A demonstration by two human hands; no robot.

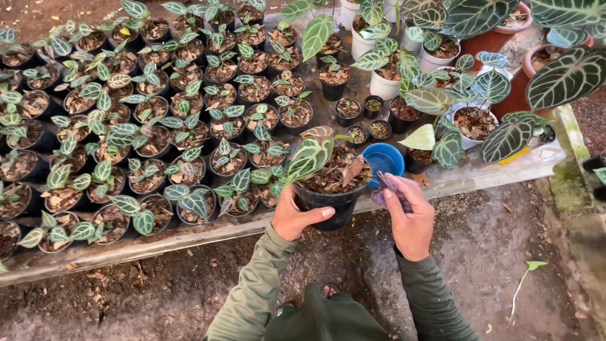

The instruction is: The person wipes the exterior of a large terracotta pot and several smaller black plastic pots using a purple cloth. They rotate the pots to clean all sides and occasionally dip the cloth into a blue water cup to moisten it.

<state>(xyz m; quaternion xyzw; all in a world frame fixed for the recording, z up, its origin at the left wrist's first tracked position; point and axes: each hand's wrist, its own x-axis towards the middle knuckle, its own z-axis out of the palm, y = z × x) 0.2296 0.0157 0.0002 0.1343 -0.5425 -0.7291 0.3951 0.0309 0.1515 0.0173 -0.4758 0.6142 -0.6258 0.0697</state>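
While the left hand [295, 218] wraps its fingers and thumb around the side of a black plastic pot [328, 201] filled with brown bark chips and carrying one pale-veined green leaf [309, 158], the right hand [410, 221] sits just beside the pot's right edge, fingers pinched shut on a small purplish crumpled scrap [390, 187]. That pot rests at the front edge of a low bench [499, 172], touching a round blue plastic bowl [383, 159], with rows of small potted seedlings [145, 136] to its left.
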